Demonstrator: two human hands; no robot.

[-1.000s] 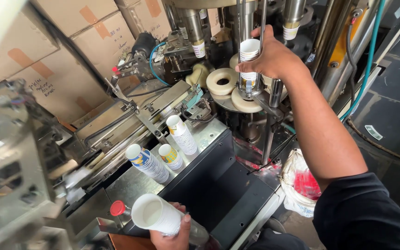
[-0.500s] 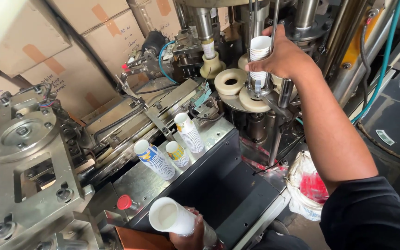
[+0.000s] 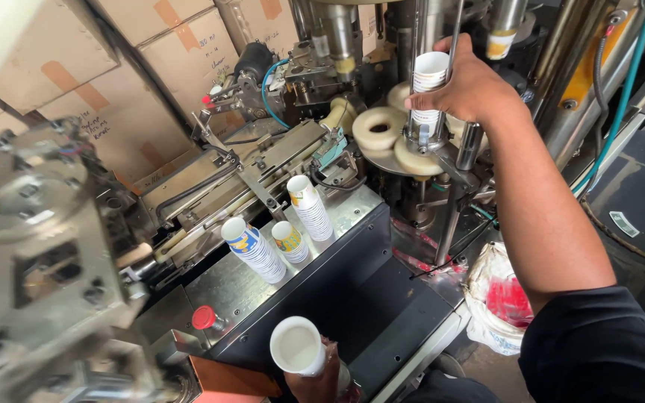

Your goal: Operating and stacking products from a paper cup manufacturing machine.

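Right hand point(image 3: 472, 89) still clamped on cup stack point(image 3: 430, 93) at the turret; left hand point(image 3: 319, 380), mostly hidden, apparently grips white cup point(image 3: 298, 345), now raised higher.

The left hand point(image 3: 321, 380) is mostly cut off by the bottom edge, and the white cup point(image 3: 297, 346) in front covers its fingers, so its grip can't be made out. The right hand point(image 3: 466, 88) hides the middle of the cup stack point(image 3: 430, 75) between the rods. The grey machine part point(image 3: 39, 246) at left is blurred.
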